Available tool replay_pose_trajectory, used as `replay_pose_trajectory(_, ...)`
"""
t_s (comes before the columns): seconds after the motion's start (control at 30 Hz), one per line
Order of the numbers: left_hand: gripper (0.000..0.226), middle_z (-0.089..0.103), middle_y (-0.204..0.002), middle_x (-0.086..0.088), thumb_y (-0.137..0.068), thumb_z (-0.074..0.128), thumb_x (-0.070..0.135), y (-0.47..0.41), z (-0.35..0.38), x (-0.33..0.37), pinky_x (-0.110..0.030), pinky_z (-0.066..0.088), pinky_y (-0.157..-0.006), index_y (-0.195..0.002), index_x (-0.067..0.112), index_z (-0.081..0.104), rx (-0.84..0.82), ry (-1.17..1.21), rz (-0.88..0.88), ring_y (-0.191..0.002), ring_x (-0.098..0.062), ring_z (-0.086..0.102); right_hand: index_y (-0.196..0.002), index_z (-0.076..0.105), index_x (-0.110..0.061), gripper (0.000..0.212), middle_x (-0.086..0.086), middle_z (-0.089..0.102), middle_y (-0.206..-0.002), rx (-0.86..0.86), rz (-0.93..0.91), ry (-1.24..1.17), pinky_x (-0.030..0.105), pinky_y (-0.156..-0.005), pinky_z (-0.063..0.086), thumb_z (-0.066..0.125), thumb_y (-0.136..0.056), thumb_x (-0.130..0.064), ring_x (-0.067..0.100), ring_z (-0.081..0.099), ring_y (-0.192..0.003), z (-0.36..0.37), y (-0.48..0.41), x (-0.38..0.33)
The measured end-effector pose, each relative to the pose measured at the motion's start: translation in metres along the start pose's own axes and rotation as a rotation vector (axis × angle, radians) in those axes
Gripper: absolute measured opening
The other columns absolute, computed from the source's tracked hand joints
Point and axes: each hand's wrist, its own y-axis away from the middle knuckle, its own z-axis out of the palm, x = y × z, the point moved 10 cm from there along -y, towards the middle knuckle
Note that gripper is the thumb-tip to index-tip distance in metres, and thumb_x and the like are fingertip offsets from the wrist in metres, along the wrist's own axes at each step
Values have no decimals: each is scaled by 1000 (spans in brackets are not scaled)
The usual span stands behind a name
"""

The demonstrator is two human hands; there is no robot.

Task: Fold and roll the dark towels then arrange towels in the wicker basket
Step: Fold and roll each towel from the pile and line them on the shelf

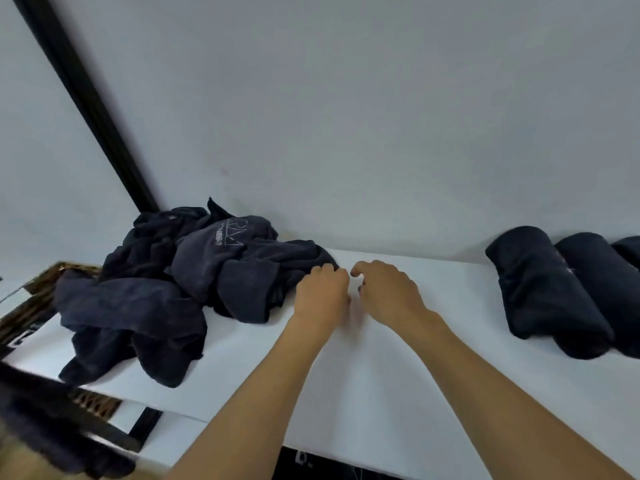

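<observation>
My left hand (322, 292) curls at the towel pile (194, 289)'s 3 o'clock edge, grip unclear; right hand (384, 289) loose, empty; I'd pinch one corner only.

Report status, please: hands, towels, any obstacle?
Left hand at edge of towel pile, grip unclear. Right hand loosely curled, empty. Rolled towels at right. Nothing between hands and pile.
</observation>
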Motion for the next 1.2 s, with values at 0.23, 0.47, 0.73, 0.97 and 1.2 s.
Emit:
replay_pose_trajectory(0.23, 13, 65, -93, -4, -89, 56, 24, 3, -13, -36, -33, 48, -66, -95, 13, 62, -45, 123, -59, -81, -22, 56, -109, 60, -26, 25, 1, 50, -105, -115, -134, -12, 33, -68, 45, 51, -87, -17, 26, 58, -91, 22, -13, -36)
replay_pose_trajectory(0.47, 20, 59, -113, -4, -94, 48, 20, 11, -5, -34, -31, 42, -68, -111, 14, 58, 23, -32, 3, -101, -23, 56, -92, 53, -18, 9, -3, 42, -92, -24, -237, 122, 32, -66, 38, 44, -94, -17, 21, 46, -81, 24, -9, -51)
replay_pose_trajectory(0.73, 12, 65, -83, -1, -92, 49, 19, 4, -183, -24, -35, 49, -67, -101, 14, 58, 446, 478, 98, -69, -22, 62, -95, 50, -24, 10, 1, 67, -97, 258, -310, -750, 31, -77, 49, 55, -92, -16, 19, 65, -91, -126, -11, -67)
replay_pose_trajectory(0.97, 17, 60, -85, 1, -96, 46, 6, 1, -359, 12, -28, 59, -54, -109, 6, 57, 703, 792, 321, -55, -19, 69, -85, 56, -21, 18, -2, 58, -78, 408, -352, -785, 28, -63, 47, 46, -90, -7, 12, 55, -68, -249, -4, -97)
replay_pose_trajectory(1.2, 17, 66, -93, -11, -92, 55, -2, -2, -440, 29, -26, 59, -58, -98, 5, 69, 826, 592, 391, -67, -24, 70, -84, 63, -15, 24, -4, 65, -75, 359, -314, -747, 22, -60, 46, 56, -97, -34, 8, 61, -64, -294, 12, -66)
